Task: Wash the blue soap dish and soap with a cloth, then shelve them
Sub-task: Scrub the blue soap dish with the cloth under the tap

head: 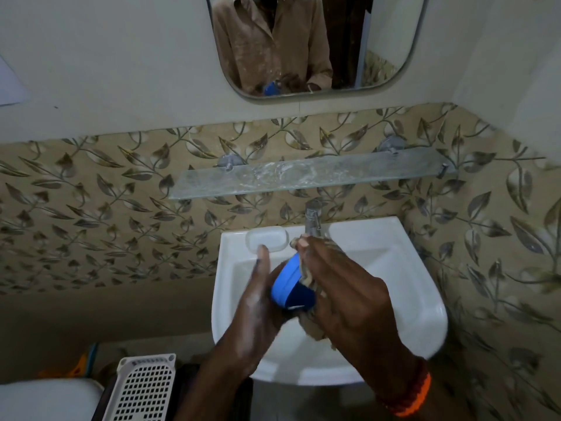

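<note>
Over the white sink (394, 268) my left hand (258, 299) holds the blue soap dish (290, 282) tilted on its edge, thumb pointing up beside it. My right hand (343, 287) presses a beige patterned cloth (306, 276) against the dish's inner side; the cloth hangs down below the hand. A white bar of soap (267, 238) lies in the moulded recess at the sink's back left corner. Above the sink a glass shelf (303, 177) is fixed to the wall, bare and streaked.
A chrome tap (312, 217) stands at the sink's back middle, just beyond my fingers. A mirror (312, 44) hangs above the shelf. A white perforated basket (142, 387) and a white toilet lid (48, 399) sit low at the left.
</note>
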